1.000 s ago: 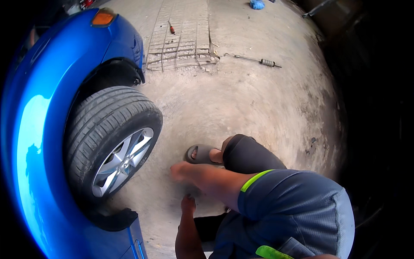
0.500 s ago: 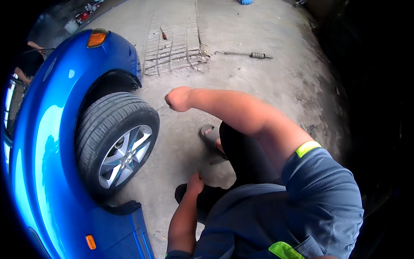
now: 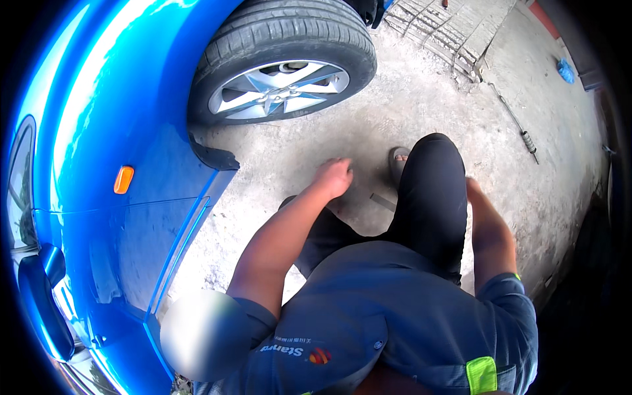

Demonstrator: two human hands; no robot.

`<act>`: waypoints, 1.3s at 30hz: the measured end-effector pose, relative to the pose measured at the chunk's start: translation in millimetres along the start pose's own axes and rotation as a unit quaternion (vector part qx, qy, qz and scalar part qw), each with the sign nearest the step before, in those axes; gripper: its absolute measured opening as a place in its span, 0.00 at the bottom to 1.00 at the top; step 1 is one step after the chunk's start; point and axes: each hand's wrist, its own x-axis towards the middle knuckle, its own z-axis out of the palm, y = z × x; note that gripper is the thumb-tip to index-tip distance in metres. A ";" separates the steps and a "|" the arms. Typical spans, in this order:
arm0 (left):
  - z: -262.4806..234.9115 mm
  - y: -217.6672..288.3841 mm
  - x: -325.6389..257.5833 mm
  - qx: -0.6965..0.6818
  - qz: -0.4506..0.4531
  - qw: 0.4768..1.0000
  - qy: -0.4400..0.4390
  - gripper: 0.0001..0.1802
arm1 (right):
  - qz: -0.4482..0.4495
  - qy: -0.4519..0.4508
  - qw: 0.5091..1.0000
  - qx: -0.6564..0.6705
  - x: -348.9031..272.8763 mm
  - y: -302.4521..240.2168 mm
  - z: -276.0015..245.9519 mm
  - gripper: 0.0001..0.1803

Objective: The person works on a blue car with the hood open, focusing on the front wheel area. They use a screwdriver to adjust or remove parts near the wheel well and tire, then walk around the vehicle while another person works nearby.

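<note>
Car (image 3: 99, 217) left; wheel (image 3: 275, 96) front-left; rod (image 3: 528, 141) right, on floor (image 3: 546, 197).

Car body (image 3: 92, 174): glossy painted metal. Tyre (image 3: 276, 29): matt grooved rubber. Rim (image 3: 276, 97): smooth, shiny metal. Floor (image 3: 428, 108) underfoot: rough concrete.

Worn, pale concrete floor (image 3: 559, 125) spreads widely, brightest toward eight o'clock. At one o'clock lies a rough strip (image 3: 475, 31) scored with gridlines; near two, a red band (image 3: 544, 22), probably edging a wall. Deep shadow fills four o'clock.
</note>
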 end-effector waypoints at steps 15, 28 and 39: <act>-85.8 121.5 57.2 -0.014 0.295 0.937 0.187 0.17 | 0.114 0.136 0.868 0.463 -126.5 107.8 -8.4 0.19; -121.6 174.5 54.9 -0.032 0.395 0.881 0.258 0.17 | 0.133 0.118 0.946 0.271 -155.3 125.4 5.9 0.22; -262.1 140.8 112.9 0.266 0.325 0.828 0.371 0.18 | 0.081 0.243 0.953 0.162 -172.2 -9.6 -103.9 0.13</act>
